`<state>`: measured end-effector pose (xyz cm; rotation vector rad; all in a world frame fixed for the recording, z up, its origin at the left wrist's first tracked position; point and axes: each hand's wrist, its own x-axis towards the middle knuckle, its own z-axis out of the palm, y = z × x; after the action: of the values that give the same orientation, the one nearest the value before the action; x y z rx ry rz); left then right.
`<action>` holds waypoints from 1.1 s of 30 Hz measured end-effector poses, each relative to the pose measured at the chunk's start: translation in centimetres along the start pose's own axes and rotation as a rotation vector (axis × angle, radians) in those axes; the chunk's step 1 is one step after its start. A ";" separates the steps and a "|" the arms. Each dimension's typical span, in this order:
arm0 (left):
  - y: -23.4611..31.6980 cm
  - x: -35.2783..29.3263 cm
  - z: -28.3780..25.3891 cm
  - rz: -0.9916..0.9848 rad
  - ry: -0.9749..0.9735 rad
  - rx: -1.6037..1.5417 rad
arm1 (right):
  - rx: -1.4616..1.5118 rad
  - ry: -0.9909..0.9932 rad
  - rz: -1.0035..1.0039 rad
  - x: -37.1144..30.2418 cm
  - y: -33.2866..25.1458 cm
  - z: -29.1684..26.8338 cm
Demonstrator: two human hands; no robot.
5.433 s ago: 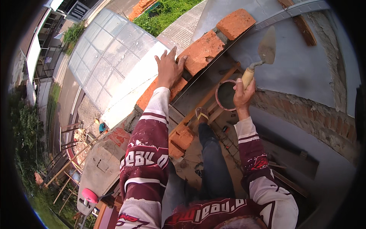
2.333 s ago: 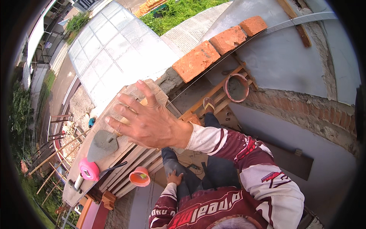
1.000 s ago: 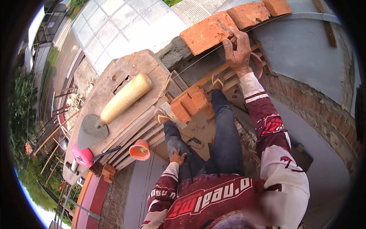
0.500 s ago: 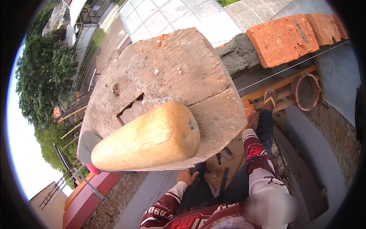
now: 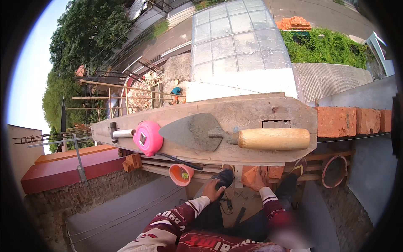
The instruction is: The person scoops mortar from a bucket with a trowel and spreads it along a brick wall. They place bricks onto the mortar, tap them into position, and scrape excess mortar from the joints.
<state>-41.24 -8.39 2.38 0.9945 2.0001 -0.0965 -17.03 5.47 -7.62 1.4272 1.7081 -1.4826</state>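
Observation:
My left hand [image 5: 213, 191] rests on the knee of my dark trousers, its fingers lying over the cloth. My right hand [image 5: 259, 180] reaches down past the plank's near edge and grips an orange brick [image 5: 249, 175]; part of the brick is hidden by the fingers. Beyond both hands a long weathered wooden plank [image 5: 197, 108] crosses the view. On it lie a pointed trowel [image 5: 191, 131] with a pale wooden handle, a round pink tape measure [image 5: 148, 137] and a hammer [image 5: 121, 133]. Another brick [image 5: 276, 172] sits just right of my right hand.
A row of bricks [image 5: 336, 122] continues right of the plank along a taut string. Below it are wooden slats, an orange bucket [image 5: 181, 174] and a round dirty container [image 5: 334, 171]. Down at left, a person in blue [image 5: 176, 90] stands near bamboo poles.
My view has swung and drawn back, so the plank and trowel look smaller and the tape measure and hammer show fully. My left hand stays at the knee, my right at the brick.

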 end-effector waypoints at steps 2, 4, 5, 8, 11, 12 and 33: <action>2.4 0.0 0.5 -0.074 -0.002 -0.169 | -0.117 0.010 -0.268 -4.7 -4.0 -1.0; 4.1 -0.3 -0.5 -0.182 -0.155 -0.452 | -0.187 0.023 -0.480 -9.3 -7.5 -1.9; 4.7 -0.6 -1.3 -0.250 -0.239 -0.572 | -0.203 0.040 -0.577 -11.2 -9.2 -2.4; 4.4 -4.0 -4.3 -0.199 -0.452 -1.089 | -0.307 0.042 -0.733 -15.6 -14.3 -4.4; 2.8 -7.2 -6.6 -0.042 -0.387 -1.496 | -0.515 -0.042 -0.790 -19.3 -20.8 -6.6; 1.9 -8.5 -7.2 -0.018 -0.339 -1.577 | -0.602 -0.050 -0.860 -20.6 -23.4 -7.3; -11.1 -21.4 -3.2 -0.416 0.929 -2.766 | -1.030 0.581 -1.000 -10.4 -58.8 -11.7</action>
<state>-44.56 -27.57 16.86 -1.3466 0.8795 2.3211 -62.79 19.11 30.09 0.3906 3.1098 -0.2034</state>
